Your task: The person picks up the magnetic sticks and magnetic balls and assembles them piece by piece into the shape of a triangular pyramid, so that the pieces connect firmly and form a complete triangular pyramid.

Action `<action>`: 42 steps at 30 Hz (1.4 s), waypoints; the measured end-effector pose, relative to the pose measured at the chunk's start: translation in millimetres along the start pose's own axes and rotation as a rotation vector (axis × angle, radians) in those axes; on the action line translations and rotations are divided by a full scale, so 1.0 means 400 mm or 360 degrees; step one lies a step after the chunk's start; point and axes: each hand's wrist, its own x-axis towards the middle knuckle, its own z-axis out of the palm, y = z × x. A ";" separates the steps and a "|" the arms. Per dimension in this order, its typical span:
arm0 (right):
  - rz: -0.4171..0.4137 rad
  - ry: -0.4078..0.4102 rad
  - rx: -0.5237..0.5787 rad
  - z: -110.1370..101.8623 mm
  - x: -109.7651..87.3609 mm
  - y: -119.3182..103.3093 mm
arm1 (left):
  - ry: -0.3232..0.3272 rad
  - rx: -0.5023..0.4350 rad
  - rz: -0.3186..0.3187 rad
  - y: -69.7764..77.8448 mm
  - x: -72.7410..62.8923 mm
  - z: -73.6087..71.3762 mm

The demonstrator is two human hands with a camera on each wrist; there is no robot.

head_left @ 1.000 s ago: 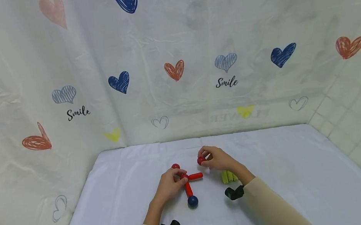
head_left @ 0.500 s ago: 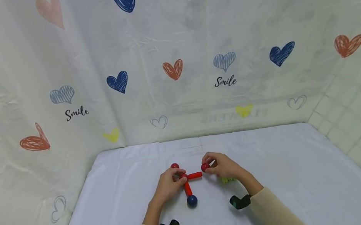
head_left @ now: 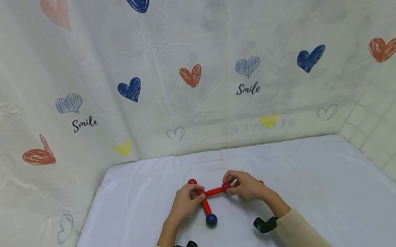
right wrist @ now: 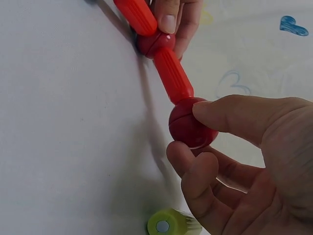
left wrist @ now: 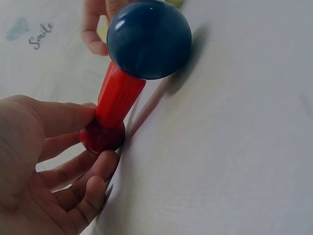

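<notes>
My left hand (head_left: 186, 203) pinches a red ball (left wrist: 102, 139), the junction of a ball-and-rod piece, between thumb and fingers. A red rod (left wrist: 117, 95) runs from it toward me to a dark blue ball (head_left: 211, 220). Just beyond the left fingers another red ball (head_left: 192, 181) shows. Rightward from the junction points a second red rod (right wrist: 173, 76). At that rod's tip my right hand (head_left: 247, 185) holds a further red ball (right wrist: 188, 129) with thumb and fingertips, and ball and rod end meet.
A yellow-green rod (right wrist: 168, 223) with a round pale end lies under the right hand, mostly hidden in the head view. Right of that hand a bit of red (head_left: 262, 182) peeks out. White cloth (head_left: 308, 192) covers the table; a heart-printed curtain (head_left: 218, 107) hangs behind.
The right hand has come down and toward me with its red ball, bringing it against the free end of the red rod. It now covers most of the yellow-green rods. The left hand stays put.
</notes>
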 end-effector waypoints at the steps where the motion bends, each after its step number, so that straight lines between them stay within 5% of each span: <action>1: -0.0001 0.0003 -0.0005 0.000 0.000 0.002 | -0.0001 0.0002 -0.0003 0.000 0.000 0.000; 13: -0.0007 0.0076 -0.0065 -0.024 -0.018 0.008 | -0.0010 0.0032 -0.0006 0.000 0.002 0.000; 26: -0.0006 0.0341 0.0001 -0.144 -0.083 0.079 | -0.0106 0.0020 -0.0052 0.007 -0.002 -0.017; 42: 0.0246 0.0230 -0.0173 -0.152 -0.125 0.166 | -0.0379 0.0048 0.0050 0.002 -0.002 -0.034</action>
